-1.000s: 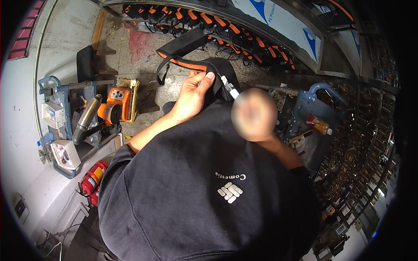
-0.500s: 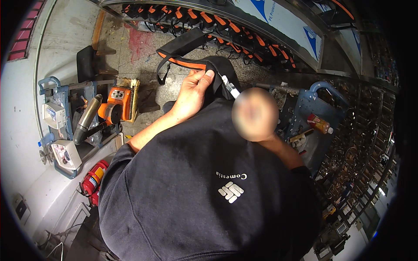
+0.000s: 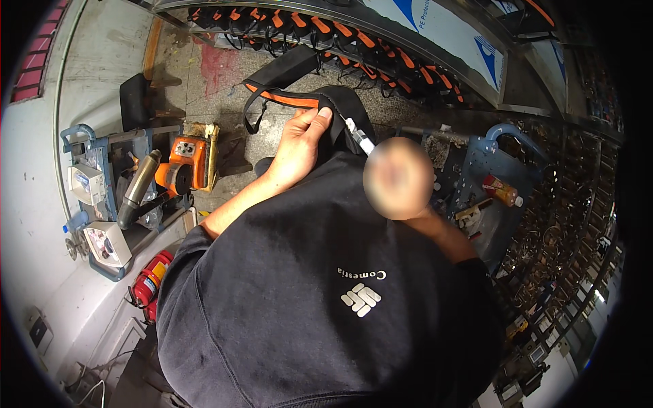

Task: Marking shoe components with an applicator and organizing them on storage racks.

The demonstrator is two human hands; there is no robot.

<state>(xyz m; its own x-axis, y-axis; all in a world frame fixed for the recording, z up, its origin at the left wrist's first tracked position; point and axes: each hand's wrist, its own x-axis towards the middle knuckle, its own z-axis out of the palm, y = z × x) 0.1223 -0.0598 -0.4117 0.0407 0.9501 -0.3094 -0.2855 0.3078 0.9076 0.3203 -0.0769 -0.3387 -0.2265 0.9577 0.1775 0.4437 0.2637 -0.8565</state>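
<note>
My left hand (image 3: 299,146) pinches a black and orange strap-like piece (image 3: 289,100) between thumb and fingers, just ahead of my chest. The piece has a padded black section, an orange band along its edge and a thin black loop hanging on its left. To its right, a white and silver pen-like tool (image 3: 362,141) sticks out of my right hand (image 3: 399,180), its tip pointing at the black part. Whether the tip touches it I cannot tell. A round blur covers most of the right hand, so its fingers are hidden.
Several similar black and orange pieces hang on a rack (image 3: 354,42) ahead. At left are an orange machine (image 3: 192,163), a metal tube-shaped tool (image 3: 141,180) and red fire extinguishers (image 3: 146,282). A blue cart (image 3: 479,160) on the right carries a bottle (image 3: 502,190).
The view has shifted very slightly. Both hands keep their hold, and the strap-like piece and the tool stay nearly where they were.
</note>
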